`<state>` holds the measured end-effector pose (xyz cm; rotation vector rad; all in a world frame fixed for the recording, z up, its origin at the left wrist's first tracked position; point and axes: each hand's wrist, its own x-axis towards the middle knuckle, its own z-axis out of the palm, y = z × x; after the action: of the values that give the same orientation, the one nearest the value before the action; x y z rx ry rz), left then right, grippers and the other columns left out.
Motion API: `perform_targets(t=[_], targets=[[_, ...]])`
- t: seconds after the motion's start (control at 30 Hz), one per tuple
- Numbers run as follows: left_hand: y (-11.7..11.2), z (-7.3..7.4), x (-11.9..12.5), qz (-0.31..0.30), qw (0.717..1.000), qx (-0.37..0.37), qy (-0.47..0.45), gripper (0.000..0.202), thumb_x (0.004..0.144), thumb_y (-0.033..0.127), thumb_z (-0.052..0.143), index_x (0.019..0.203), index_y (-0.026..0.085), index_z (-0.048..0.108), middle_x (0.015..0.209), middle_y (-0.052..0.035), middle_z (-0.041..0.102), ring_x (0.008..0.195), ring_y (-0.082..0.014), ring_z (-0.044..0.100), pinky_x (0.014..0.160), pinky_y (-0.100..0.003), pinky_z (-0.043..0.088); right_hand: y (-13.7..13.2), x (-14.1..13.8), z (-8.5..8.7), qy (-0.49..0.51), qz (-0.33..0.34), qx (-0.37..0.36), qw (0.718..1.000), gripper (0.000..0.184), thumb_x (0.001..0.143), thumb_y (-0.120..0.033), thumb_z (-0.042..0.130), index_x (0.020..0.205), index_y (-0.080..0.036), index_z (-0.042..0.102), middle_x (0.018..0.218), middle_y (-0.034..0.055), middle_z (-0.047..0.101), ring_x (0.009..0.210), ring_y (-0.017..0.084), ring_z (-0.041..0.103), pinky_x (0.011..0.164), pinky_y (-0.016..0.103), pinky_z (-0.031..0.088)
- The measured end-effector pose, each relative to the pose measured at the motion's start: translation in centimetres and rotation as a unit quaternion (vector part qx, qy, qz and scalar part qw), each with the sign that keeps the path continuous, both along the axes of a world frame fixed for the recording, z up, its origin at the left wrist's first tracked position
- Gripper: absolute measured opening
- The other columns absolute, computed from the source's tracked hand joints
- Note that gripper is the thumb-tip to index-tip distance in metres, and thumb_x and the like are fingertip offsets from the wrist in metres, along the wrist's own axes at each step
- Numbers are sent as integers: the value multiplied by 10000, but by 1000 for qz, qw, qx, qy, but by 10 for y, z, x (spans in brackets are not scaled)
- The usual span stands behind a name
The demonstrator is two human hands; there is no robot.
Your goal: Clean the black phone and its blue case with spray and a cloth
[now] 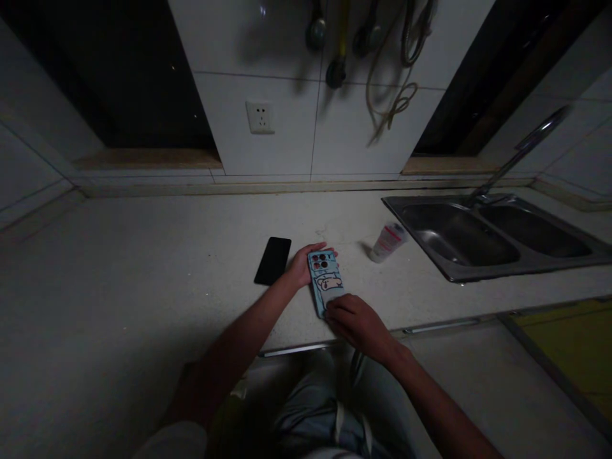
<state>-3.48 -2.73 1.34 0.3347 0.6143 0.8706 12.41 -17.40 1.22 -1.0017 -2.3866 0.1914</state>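
A light blue phone case (327,282) with a cartoon animal and several round camera openings is held back side up, just above the counter's front. I cannot tell whether a phone is inside it. My left hand (302,264) grips its upper left side, with fingers reaching behind and past the top right edge. Closed at the lower right corner, my right hand (358,324) holds the case's bottom end. To the left of my left hand, a black phone (273,261) lies flat on the counter, dark screen up.
On the pale counter (143,255), a clear plastic cup (386,243) with a red print stands to the right. Beyond it is a double steel sink (459,239) with a tall faucet (521,150). A wall socket (261,118), pipes and a looped cord (399,105) are on the tiled wall.
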Motion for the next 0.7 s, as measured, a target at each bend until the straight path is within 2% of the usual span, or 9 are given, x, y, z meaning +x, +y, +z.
perform_targets(t=[0.17,0.33,0.43,0.5,0.6,0.7], targets=[[-1,2,0,7,1000,3,-4,151,856,202,559,916,132,678,908,-138,752,826,-258,737,827,-448,568,25,7,-2,46,-80,15,996,187,970,-212,521,1028,-210,698,1005,111,701,918,240,620,781,391,533],[-1,5,2,1,1000,-14,17,167,847,171,580,942,115,705,871,-118,757,747,-226,729,747,-354,562,65,3,6,69,-160,16,985,148,959,-227,543,994,-222,687,992,110,677,946,262,597,821,416,523],[-1,6,2,10,1000,2,12,189,863,177,564,941,110,722,851,-108,760,704,-196,717,727,-310,551,80,-13,13,66,-155,26,985,153,959,-205,528,967,-200,681,987,125,672,945,269,582,829,417,512],[-1,6,1,23,1000,12,2,212,871,172,544,957,105,726,876,-119,761,781,-205,731,795,-312,547,84,-27,16,54,-130,25,990,161,958,-181,514,950,-189,675,992,130,670,957,268,578,844,413,504],[-1,2,0,22,1000,2,2,219,854,162,562,1003,109,713,942,-135,759,900,-250,738,893,-362,532,80,-43,16,39,-77,20,996,154,956,-168,506,946,-186,658,975,122,675,945,261,586,834,401,498],[-1,-2,-2,18,1000,9,-6,269,829,142,576,1074,119,685,1015,-141,749,944,-284,734,930,-425,522,70,-45,12,51,-66,18,996,156,966,-178,481,972,-195,636,965,117,685,918,258,603,819,396,497]])
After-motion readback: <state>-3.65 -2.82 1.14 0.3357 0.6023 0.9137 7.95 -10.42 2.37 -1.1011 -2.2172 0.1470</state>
